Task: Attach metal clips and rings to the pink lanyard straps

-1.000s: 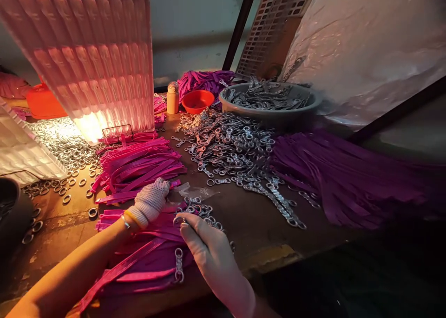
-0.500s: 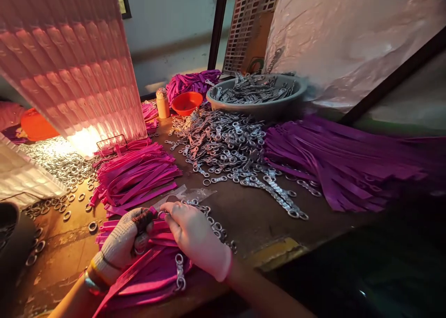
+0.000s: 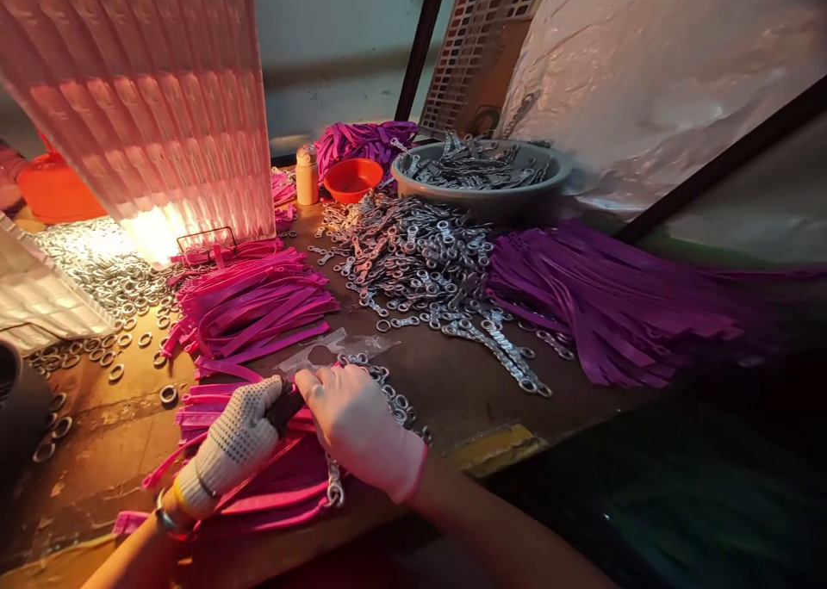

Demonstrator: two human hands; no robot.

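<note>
My left hand point(image 3: 242, 438), in a white dotted knit glove with dark fingertips, is closed on a magenta strap point(image 3: 275, 464) that trails down toward me. Against its fingertips, my right hand point(image 3: 352, 425) in a thin pale glove is closed with bent fingers; what it pinches is hidden behind them. Below both hands lies a bundle of magenta straps point(image 3: 258, 516). A metal link with ring ends point(image 3: 334, 486) rests on this bundle, partly under my right hand. Several more metal rings and links point(image 3: 404, 408) lie just beyond my right hand.
A heap of metal links point(image 3: 413, 257) fills the table's middle, before a grey basin point(image 3: 484, 195) of links. Purple straps point(image 3: 607, 305) lie right, more magenta straps point(image 3: 258, 300) left. A lit corrugated panel point(image 3: 194, 115), loose rings point(image 3: 116, 372), red bowl point(image 3: 353, 184) and bottle point(image 3: 307, 176) stand around.
My hands stay together, but the left has turned so its back faces up, and my right fingers curl in more. The strap's trailing end has shifted. The whole view has moved slightly.
</note>
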